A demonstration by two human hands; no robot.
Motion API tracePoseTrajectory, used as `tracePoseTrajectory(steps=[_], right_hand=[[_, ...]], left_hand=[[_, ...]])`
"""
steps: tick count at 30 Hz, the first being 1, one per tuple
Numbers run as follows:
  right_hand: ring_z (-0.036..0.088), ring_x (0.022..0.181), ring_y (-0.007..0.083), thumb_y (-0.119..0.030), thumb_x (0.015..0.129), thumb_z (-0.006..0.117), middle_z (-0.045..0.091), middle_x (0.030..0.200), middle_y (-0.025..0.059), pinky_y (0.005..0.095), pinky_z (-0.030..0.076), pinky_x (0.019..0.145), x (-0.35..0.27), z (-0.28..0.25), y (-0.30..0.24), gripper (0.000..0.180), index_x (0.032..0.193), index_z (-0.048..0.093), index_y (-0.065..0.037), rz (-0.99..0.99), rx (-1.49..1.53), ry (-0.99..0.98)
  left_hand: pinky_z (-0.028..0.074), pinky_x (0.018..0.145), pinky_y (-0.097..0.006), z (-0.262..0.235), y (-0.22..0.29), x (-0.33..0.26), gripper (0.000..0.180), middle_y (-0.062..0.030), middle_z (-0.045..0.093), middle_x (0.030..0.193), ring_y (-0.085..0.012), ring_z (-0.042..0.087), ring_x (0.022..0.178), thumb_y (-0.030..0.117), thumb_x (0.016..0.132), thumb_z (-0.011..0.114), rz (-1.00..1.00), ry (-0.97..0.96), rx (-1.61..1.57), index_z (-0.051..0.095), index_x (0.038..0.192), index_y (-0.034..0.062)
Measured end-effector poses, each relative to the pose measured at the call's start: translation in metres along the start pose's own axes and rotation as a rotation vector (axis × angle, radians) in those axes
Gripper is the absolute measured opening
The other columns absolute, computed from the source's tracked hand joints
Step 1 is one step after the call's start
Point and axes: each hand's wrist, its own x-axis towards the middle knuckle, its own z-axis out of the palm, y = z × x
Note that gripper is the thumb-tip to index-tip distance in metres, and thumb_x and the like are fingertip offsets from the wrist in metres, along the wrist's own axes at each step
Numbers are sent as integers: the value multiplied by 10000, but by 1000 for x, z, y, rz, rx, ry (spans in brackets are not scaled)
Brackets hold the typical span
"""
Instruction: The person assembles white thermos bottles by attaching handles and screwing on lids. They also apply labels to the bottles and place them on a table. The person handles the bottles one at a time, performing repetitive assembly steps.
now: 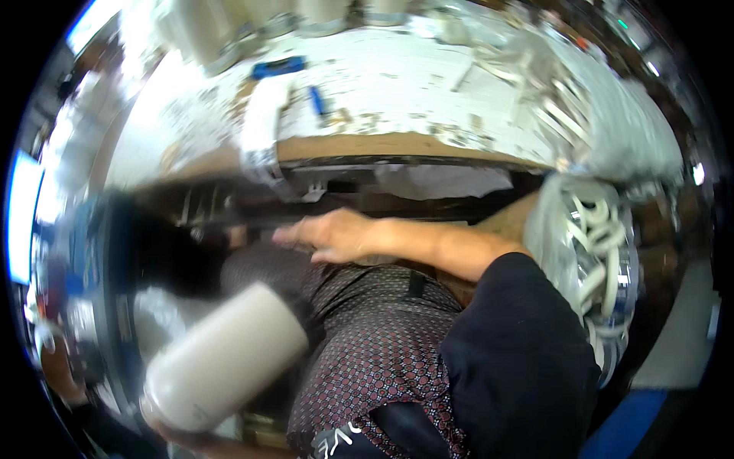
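My left hand shows only as fingers at the lower edge, gripping the base of a large off-white cylinder-shaped spool that tilts up to the right over my left thigh. My right hand reaches across my lap to the left, fingers stretched out and holding nothing, just below the front edge of the white worktable. My patterned shorts and dark sleeve fill the lower middle. The picture is blurred by motion.
Scraps and two blue objects lie on the worktable, and several white spools stand at its far edge. A clear plastic bag of white strips hangs at the right. A dark blurred shape sits at the left.
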Motion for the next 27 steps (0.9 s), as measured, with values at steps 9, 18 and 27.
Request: tracePoseTrajectory(steps=[9, 18, 27], right_hand=[[689, 956, 326, -288, 694, 796, 703, 1035, 189, 418, 542, 835, -340, -219, 19, 391, 993, 723, -46, 1674, -885, -126], [649, 936, 304, -226, 811, 561, 659, 1150, 184, 444, 493, 879, -392, -192, 84, 389, 1113, 674, -8, 1967, 39, -185], [592, 1131, 301, -308, 720, 797, 584, 1306, 143, 482, 434, 987, -417, -195, -2, 837, 1411, 427, -14, 1913, 233, -164]], left_hand=[[487, 817, -312, 16, 11, 31, 477, -121, 637, 1138, -191, 612, 967, 340, 969, 536, 17, -439, 466, 564, 1287, -15], [481, 861, -320, -30, 0, 21, 418, -135, 619, 1144, -207, 600, 993, 219, 922, 603, 132, -262, 388, 580, 1244, -45], [527, 809, -334, -99, -87, 27, 547, -145, 639, 1115, -215, 642, 946, 442, 969, 513, -159, -122, -54, 563, 1252, -24]])
